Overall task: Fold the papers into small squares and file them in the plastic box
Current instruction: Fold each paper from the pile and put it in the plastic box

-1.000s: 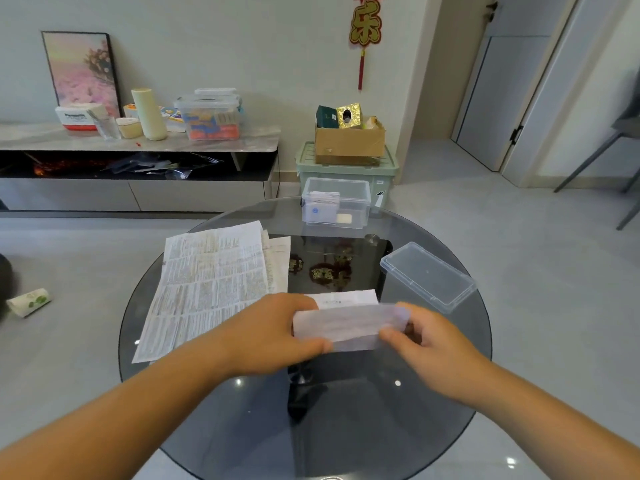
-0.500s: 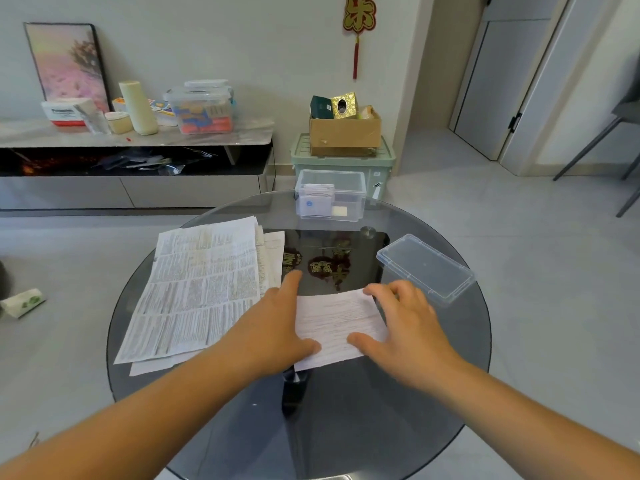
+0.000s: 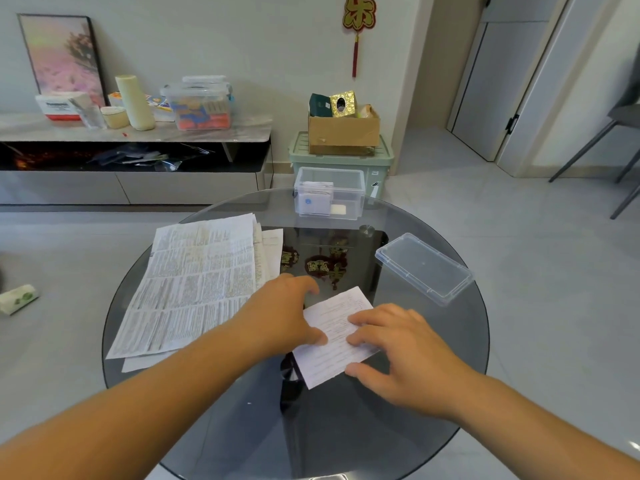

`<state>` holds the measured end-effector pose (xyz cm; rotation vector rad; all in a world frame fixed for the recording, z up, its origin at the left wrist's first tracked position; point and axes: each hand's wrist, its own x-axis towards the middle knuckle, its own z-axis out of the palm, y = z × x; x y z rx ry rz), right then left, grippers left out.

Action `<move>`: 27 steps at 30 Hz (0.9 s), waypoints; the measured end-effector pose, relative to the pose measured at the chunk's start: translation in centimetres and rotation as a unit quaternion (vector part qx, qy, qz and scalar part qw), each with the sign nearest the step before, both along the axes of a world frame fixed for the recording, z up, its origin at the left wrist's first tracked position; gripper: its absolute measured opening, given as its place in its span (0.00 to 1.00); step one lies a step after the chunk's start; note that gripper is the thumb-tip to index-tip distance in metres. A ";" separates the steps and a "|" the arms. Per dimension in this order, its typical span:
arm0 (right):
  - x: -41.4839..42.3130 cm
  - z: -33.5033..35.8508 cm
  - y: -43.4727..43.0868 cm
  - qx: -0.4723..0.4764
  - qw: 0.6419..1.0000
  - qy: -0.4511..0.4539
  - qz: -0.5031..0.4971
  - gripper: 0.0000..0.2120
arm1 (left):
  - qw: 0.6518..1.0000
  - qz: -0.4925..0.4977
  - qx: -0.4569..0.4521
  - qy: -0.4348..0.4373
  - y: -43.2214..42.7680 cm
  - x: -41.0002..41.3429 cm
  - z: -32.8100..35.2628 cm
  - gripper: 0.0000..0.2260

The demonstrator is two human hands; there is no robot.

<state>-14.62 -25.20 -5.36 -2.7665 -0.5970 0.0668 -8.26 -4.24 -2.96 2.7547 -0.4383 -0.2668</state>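
A folded white paper (image 3: 334,336) lies flat on the round glass table (image 3: 450,358), near its middle. My left hand (image 3: 280,317) presses on the paper's left edge with spread fingers. My right hand (image 3: 401,348) presses its right part, fingertips flat on the sheet. A stack of large printed papers (image 3: 197,282) lies unfolded on the table's left side. The clear plastic box (image 3: 329,194) stands open at the far edge with several folded papers inside. Its clear lid (image 3: 422,268) lies at the right.
Behind the table stand a green crate (image 3: 341,164) with a cardboard box (image 3: 343,131) on top, and a low cabinet (image 3: 131,161) with containers. A tissue pack (image 3: 17,298) lies on the floor at left. Chair legs (image 3: 620,157) show at far right.
The paper was held up between both hands a second ago; it has come down onto the glass, and both hands have moved over it, the right sliding toward the near right edge.
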 end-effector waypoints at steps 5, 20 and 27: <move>-0.4 0.3 0.1 -0.031 0.999 0.003 0.012 0.24 | 0.998 0.008 -0.031 0.045 -0.7 0.4 0.0 0.30; -0.6 0.8 0.0 -0.025 0.999 0.037 0.026 0.39 | 0.958 0.037 -0.203 0.199 -0.2 -0.7 -0.1 0.13; -0.7 -0.1 0.1 0.052 0.999 0.001 0.004 0.17 | 0.846 0.138 -0.356 0.372 0.5 -1.5 1.4 0.18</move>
